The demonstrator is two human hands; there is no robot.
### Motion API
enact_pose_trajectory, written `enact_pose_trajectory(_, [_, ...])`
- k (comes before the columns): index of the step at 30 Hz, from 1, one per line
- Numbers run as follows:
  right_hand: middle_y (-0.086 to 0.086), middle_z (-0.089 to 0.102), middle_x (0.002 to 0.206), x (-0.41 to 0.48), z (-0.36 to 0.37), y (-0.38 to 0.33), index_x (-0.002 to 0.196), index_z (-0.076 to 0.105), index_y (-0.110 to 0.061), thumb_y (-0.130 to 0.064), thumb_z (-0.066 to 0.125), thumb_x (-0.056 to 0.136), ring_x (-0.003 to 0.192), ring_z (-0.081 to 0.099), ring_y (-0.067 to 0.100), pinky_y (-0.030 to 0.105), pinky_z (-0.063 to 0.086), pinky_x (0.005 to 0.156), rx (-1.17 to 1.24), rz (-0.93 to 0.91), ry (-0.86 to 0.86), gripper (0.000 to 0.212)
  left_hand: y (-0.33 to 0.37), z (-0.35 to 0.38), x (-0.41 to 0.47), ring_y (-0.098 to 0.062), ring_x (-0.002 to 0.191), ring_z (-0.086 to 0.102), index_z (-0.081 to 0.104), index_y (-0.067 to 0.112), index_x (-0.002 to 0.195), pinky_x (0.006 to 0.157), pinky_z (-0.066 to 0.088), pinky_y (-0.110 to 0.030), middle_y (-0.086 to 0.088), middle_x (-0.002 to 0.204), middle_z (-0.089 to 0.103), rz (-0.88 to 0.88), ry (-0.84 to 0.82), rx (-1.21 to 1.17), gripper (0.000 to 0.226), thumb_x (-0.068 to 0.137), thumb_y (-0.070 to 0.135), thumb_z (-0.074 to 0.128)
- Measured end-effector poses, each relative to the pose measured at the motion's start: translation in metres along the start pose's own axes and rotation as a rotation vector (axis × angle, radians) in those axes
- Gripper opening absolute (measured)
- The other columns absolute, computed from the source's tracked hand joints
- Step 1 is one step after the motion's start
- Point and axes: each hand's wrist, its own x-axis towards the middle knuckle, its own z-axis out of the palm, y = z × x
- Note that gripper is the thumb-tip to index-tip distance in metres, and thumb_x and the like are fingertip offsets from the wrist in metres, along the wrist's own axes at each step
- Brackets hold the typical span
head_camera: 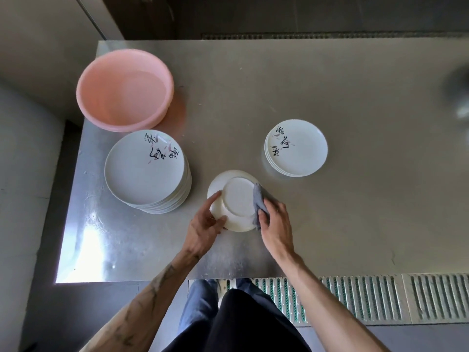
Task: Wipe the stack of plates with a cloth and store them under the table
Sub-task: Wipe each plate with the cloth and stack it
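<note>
One plate [236, 199], underside up, is pinched at its rim by the left hand's [205, 224] fingers, steadying it while the right hand [275, 224], fingers closed on the single grey cloth [258, 201], rubs its right edge. Left of this plate, the tall stack [144, 168], probably unwiped; right and beyond, the low stack [297, 148], probably wiped; beyond-left, one pink basin [79, 95]; two stacks on the steel desk [355, 212]
</note>
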Motion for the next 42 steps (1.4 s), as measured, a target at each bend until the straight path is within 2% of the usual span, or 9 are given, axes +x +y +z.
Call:
enact_pose_trajectory(4, [0.002,0.05,0.134,-0.015,0.01,-0.01,0.14,0.058,-0.017,-0.013,0.061,0.099,0.126,0.052,0.021,0.035,0.042,0.111,0.075,0.046,0.065,0.041,0.011,0.006,0.004,-0.027,0.072,0.071,0.049,0.036,0.146,0.067,0.065,-0.043,-0.002,0.107,0.059,-0.033,0.029,-0.025,0.075,0.088,-0.006,0.071])
enact_pose_trajectory(7, [-0.001,0.049,0.136,-0.037,0.021,-0.01,0.141,0.057,-0.018,-0.013,0.062,0.098,0.128,0.05,0.019,0.032,0.039,0.113,0.093,0.032,0.116,0.043,0.01,0.012,-0.005,-0.033,0.084,0.071,0.043,0.041,0.15,0.069,0.065,-0.045,-0.008,0.116,0.06,-0.058,-0.042,-0.073,0.085,0.086,-0.006,0.073])
enact_pose_trajectory(11, [0.005,0.057,0.137,-0.008,0.003,0.0,0.14,0.058,-0.012,-0.007,0.059,0.099,0.124,0.052,0.024,0.034,0.041,0.108,0.043,-0.025,0.083,0.041,0.008,0.002,-0.005,-0.037,0.083,0.07,0.046,0.036,0.149,0.07,0.064,-0.038,-0.009,0.098,0.071,-0.018,-0.039,-0.071,0.062,0.096,0.015,0.072])
enact_pose_trajectory(15, [0.004,0.056,0.131,-0.012,0.01,-0.008,0.134,0.061,-0.013,-0.01,0.062,0.098,0.124,0.054,0.023,0.031,0.042,0.108,0.086,0.046,0.102,0.036,0.012,0.006,0.001,-0.032,0.096,0.066,0.051,0.03,0.146,0.068,0.064,-0.044,-0.012,0.129,0.053,-0.02,0.041,-0.113,0.061,0.094,0.005,0.072])
enact_pose_trajectory(19, [-0.004,0.05,0.135,-0.047,0.025,-0.014,0.136,0.06,-0.018,-0.014,0.064,0.098,0.126,0.053,0.015,0.029,0.041,0.11,0.117,0.028,0.133,0.039,0.01,0.012,-0.006,-0.021,0.089,0.068,0.051,0.035,0.142,0.07,0.064,-0.046,-0.008,0.113,0.063,-0.02,0.038,-0.146,0.067,0.086,0.009,0.077])
enact_pose_trajectory(22, [0.002,0.055,0.137,-0.025,0.01,-0.009,0.138,0.06,-0.017,-0.011,0.058,0.101,0.125,0.052,0.021,0.034,0.042,0.109,0.075,-0.005,0.132,0.038,0.008,0.005,-0.008,-0.027,0.079,0.069,0.053,0.032,0.136,0.065,0.063,-0.041,-0.017,0.096,0.073,-0.015,0.007,-0.151,0.052,0.092,0.013,0.075])
enact_pose_trajectory(29, [0.001,0.05,0.132,-0.036,0.017,-0.02,0.138,0.058,-0.018,-0.014,0.061,0.099,0.125,0.053,0.019,0.038,0.044,0.11,0.102,0.053,0.074,0.039,0.013,0.006,-0.002,-0.018,0.078,0.073,0.053,0.024,0.13,0.065,0.064,-0.039,-0.015,0.11,0.06,-0.032,0.051,-0.179,0.051,0.091,-0.005,0.069])
enact_pose_trajectory(36, [0.008,0.059,0.136,-0.004,0.001,-0.011,0.134,0.064,-0.012,-0.004,0.056,0.099,0.12,0.054,0.028,0.03,0.04,0.105,-0.018,-0.055,0.05,0.036,0.007,0.008,-0.006,-0.038,0.078,0.068,0.053,0.015,0.111,0.064,0.06,-0.04,-0.012,0.106,0.063,-0.009,0.039,-0.119,0.024,0.097,0.0,0.065])
enact_pose_trajectory(42, [-0.001,0.049,0.135,-0.042,0.023,-0.022,0.134,0.063,-0.02,-0.01,0.063,0.097,0.121,0.051,0.018,0.025,0.04,0.107,0.042,-0.041,0.086,0.038,0.006,0.013,-0.012,-0.021,0.071,0.064,0.05,0.012,0.112,0.07,0.063,-0.046,-0.011,0.109,0.058,-0.058,0.06,-0.13,0.03,0.094,-0.007,0.065])
